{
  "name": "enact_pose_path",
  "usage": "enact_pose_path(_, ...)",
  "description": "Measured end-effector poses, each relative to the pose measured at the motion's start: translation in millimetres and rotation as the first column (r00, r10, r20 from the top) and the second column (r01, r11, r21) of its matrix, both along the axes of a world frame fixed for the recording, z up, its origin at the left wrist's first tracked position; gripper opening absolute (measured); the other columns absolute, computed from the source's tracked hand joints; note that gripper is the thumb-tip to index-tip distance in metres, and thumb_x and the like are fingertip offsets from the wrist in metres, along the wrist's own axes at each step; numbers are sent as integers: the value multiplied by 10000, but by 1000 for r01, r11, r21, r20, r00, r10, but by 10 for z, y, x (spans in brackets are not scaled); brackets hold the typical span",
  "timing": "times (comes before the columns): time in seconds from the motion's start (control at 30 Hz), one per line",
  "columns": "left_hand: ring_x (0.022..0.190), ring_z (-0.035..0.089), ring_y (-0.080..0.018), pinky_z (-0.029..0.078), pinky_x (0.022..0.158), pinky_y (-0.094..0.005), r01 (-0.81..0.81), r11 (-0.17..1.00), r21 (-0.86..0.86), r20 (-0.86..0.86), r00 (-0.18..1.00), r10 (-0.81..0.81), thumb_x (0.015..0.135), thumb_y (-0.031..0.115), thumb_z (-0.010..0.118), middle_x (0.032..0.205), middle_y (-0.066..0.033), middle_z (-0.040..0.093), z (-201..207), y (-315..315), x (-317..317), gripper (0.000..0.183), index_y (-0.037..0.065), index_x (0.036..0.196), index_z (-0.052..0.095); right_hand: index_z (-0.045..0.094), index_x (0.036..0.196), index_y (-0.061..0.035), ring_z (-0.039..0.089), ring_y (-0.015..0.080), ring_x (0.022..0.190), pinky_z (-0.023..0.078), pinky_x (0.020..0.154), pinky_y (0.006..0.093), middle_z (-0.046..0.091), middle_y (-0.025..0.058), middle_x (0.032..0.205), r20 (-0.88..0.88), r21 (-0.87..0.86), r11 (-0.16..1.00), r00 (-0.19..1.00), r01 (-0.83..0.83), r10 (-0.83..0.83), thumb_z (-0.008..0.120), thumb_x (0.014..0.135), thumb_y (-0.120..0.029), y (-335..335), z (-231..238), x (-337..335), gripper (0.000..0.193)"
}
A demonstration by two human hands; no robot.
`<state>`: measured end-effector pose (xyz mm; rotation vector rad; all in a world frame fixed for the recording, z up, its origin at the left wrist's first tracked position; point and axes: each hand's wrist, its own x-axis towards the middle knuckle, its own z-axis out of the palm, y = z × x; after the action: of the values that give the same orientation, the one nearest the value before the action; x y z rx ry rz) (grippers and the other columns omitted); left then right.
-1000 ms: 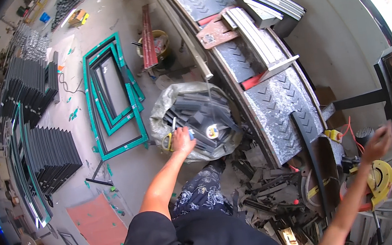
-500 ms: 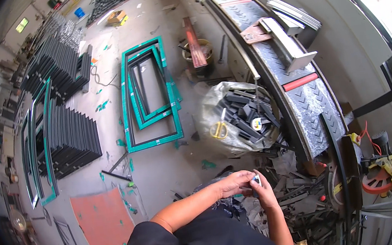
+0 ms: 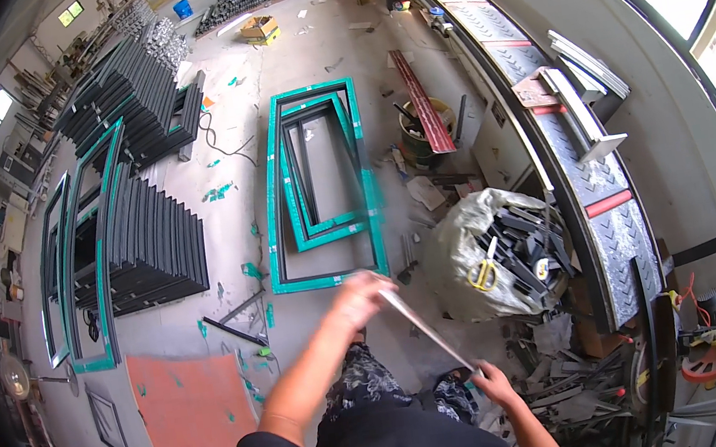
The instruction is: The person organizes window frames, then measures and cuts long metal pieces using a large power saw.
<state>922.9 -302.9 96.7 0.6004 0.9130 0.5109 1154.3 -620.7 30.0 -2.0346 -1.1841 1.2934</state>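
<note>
A pale, straight strip (image 3: 426, 327), blurred by motion, spans the gap between my hands; it looks like the blade of a tape measure. My left hand (image 3: 362, 299) is closed on its upper end, in front of the near edge of the green-taped window frames (image 3: 329, 280). Around its lower end, close to my right thigh, my right hand (image 3: 490, 382) is closed. A small dark piece shows beside those fingers, partly hidden. The strip runs down to the right over the floor.
Right of my hands stands a white sack (image 3: 460, 242) of dark profile offcuts with yellow scissors (image 3: 483, 272) on top. Scrap pieces (image 3: 570, 394) litter the floor beside me. A long roller bench (image 3: 617, 230) lines the right. Dark frames (image 3: 157, 241) are stacked left, behind a red-brown sheet (image 3: 189, 417).
My hands were together at a small object; now they are apart, the left farther forward and left, with the strip drawn out between them. The view has shifted too.
</note>
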Motion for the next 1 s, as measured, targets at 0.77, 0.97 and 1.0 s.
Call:
enact_pose_path(0.77, 759, 630, -122, 497, 642, -224, 285, 917, -278, -230, 907, -352, 964, 282, 457, 879, -66, 663, -1573, -202, -431, 241, 82, 911, 580, 681, 911, 8, 562, 116, 702, 450, 652, 265, 649, 30, 767, -419, -384, 762, 636, 522, -647, 624, 828, -215, 1791, -734, -1755, 244)
enact_pose_path(0.97, 735, 632, -137, 503, 604, -225, 412, 894, -178, -298, 843, -448, 966, 304, 444, 877, -89, 664, -2372, 1089, -194, 284, 60, 917, 581, 675, 887, -1, 454, 58, 528, 362, 469, 236, 546, -22, 623, -192, -252, 708, 683, 660, -705, 645, 840, -266, 810, -1422, -1925, 271)
enact_pose_path(1.0, 743, 636, -147, 506, 606, -228, 403, 896, -187, -266, 857, -441, 964, 303, 447, 883, -93, 664, -2555, 1434, -246, 281, 60, 918, 581, 677, 890, -3, 437, 47, 507, 344, 449, 229, 536, -28, 620, -181, -391, 652, 641, 650, -746, 652, 839, -250, 638, -1460, -1954, 253)
